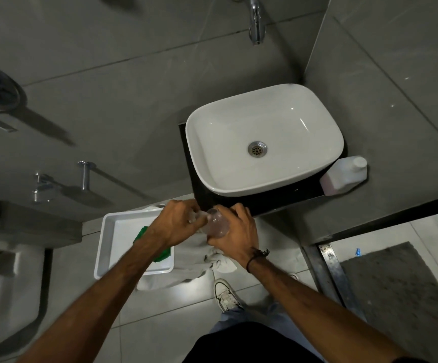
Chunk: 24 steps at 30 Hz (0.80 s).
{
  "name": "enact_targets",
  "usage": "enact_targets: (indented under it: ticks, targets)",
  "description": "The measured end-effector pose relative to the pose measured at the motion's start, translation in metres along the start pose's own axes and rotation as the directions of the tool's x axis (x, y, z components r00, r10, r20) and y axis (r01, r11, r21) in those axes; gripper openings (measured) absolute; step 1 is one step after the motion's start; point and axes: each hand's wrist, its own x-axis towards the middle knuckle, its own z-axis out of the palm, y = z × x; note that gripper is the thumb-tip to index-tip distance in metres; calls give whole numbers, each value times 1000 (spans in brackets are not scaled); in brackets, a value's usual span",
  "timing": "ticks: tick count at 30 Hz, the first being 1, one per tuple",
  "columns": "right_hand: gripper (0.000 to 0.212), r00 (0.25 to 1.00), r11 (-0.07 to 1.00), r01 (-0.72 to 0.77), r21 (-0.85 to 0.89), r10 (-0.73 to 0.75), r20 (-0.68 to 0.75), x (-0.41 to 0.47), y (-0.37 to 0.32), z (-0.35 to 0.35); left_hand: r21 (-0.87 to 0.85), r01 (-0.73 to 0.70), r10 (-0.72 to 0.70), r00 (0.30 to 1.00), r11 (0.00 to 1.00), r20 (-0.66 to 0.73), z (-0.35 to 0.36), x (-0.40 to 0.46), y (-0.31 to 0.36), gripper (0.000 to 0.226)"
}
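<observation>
My right hand point(234, 233) grips a small clear bottle point(216, 225) in front of me, below the white wash basin point(265, 138). My left hand point(176, 222) holds the bottle's top end, fingers curled round it; the cap itself is hidden by the fingers. A white cloth point(199, 258) hangs under my hands, apparently held against the bottle. Both hands are above a white tray point(107, 247) on the floor, which holds a green item point(165, 254).
A wall tap point(255, 22) juts out above the basin. A white plastic bottle point(345, 175) stands on the dark counter to the basin's right. A toilet point(0, 284) is at left, a grey mat point(396, 292) at right. My shoe point(225, 294) stands on the tiled floor.
</observation>
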Motion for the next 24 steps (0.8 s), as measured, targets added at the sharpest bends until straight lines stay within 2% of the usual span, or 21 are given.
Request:
enact_targets:
  ticks: [3,5,7,9,10,13,15,17,21,23,24]
  targets:
    - [79,1000,1000,-3,18,3,0,0,-1,-2,21,-204,204,979,979,-12,3,-1,1,16]
    - [80,1000,1000,-9,18,9,11,-1,0,-2,57,-316,316,949,947,19,4,1,-5,24]
    - [79,1000,1000,-13,19,13,10,-2,1,-2,99,-363,358,932,927,62,4,3,-8,34]
    - [77,1000,999,-19,31,18,14,-3,1,-2,68,-353,351,935,933,41,3,2,-7,42]
    - [76,1000,999,-19,34,19,19,-3,0,-3,36,-296,295,955,955,20,2,0,-5,45]
    - [78,999,999,-20,29,19,32,-2,0,-4,43,-139,141,988,989,-66,2,1,-1,32]
    - [80,999,1000,-15,18,15,36,-1,1,-3,83,-193,198,978,978,-64,5,3,-2,27]
    - [81,999,1000,-11,20,10,42,0,2,-2,75,-306,307,952,949,0,6,4,-4,15]
    - [77,999,1000,-13,3,13,36,-1,3,-2,101,-453,444,890,886,103,3,8,-6,26]
    - [77,999,1000,-16,-1,16,31,-1,3,-2,114,-427,428,904,897,18,3,6,-5,27]
    - [78,999,1000,-14,-4,14,33,-1,3,-2,101,-355,361,931,929,-50,3,5,-3,29]
